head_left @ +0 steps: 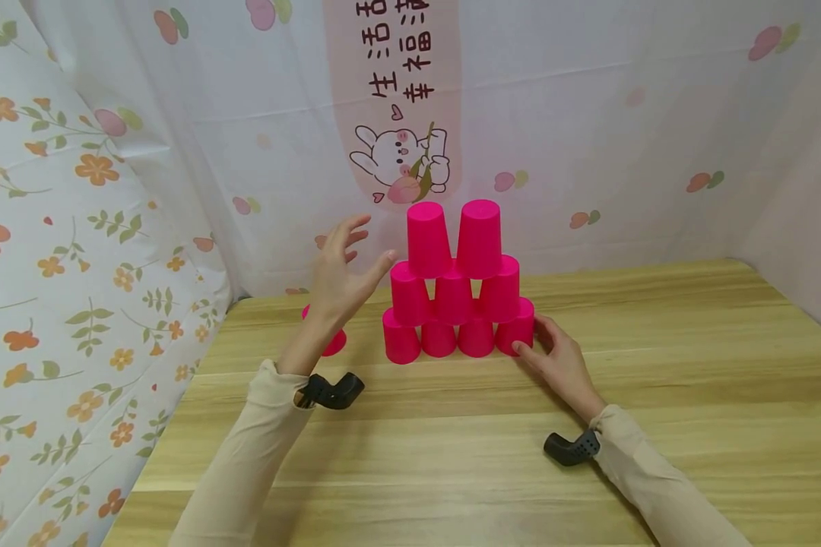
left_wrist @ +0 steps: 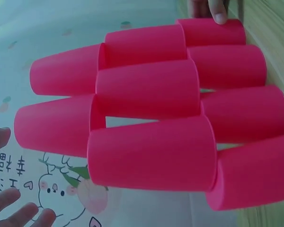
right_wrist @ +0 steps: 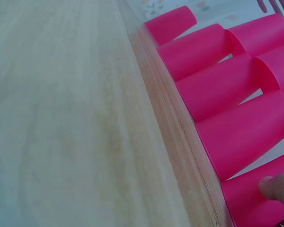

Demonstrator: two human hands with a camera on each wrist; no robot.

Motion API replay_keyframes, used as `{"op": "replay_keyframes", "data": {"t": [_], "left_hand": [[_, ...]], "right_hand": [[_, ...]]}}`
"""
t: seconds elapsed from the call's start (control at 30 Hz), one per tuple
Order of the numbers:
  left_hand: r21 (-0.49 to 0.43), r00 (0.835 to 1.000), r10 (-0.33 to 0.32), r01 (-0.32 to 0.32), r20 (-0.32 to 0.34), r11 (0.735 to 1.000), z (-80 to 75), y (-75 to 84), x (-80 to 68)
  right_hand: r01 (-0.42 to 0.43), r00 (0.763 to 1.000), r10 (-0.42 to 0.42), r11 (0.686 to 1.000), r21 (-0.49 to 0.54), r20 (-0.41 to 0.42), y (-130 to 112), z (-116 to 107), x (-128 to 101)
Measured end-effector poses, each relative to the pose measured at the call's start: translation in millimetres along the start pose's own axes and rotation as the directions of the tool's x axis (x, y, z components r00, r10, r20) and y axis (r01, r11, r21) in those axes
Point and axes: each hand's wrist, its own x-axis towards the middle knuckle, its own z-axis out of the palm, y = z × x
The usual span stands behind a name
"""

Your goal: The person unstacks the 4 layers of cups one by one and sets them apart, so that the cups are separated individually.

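At frame centre, a pyramid point(head_left: 454, 292) of inverted pink cups stands on the wooden table point(head_left: 657, 395): four at the base, three above, two on top. Your right hand point(head_left: 557, 361) rests on the table at lower right of the pyramid, thumb and fingers curled against the rightmost base cup point(head_left: 518, 325). Your left hand point(head_left: 342, 266) is raised just left of the stack, fingers spread wide, holding nothing. A lone cup point(head_left: 331, 342) sits behind your left wrist.
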Motion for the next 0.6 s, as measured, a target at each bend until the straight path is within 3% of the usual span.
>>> {"op": "replay_keyframes", "data": {"t": [0.2,0.4,0.6], "left_hand": [[-0.096,0.998,-0.045,0.049,0.046,0.994,8.7,6.6,6.3],[-0.226,0.991,-0.072,0.096,0.114,0.969,18.6,10.9,12.4],[-0.259,0.98,-0.095,0.139,0.176,0.956,25.1,17.7,15.0]], "right_hand": [[-0.001,1.0,0.001,1.0,-0.009,0.002,-0.2,-0.7,0.1],[0.004,1.0,-0.004,1.0,-0.008,0.002,-0.7,-0.6,0.8],[-0.006,1.0,0.006,1.0,-0.029,0.004,0.3,-0.8,0.7]]}}
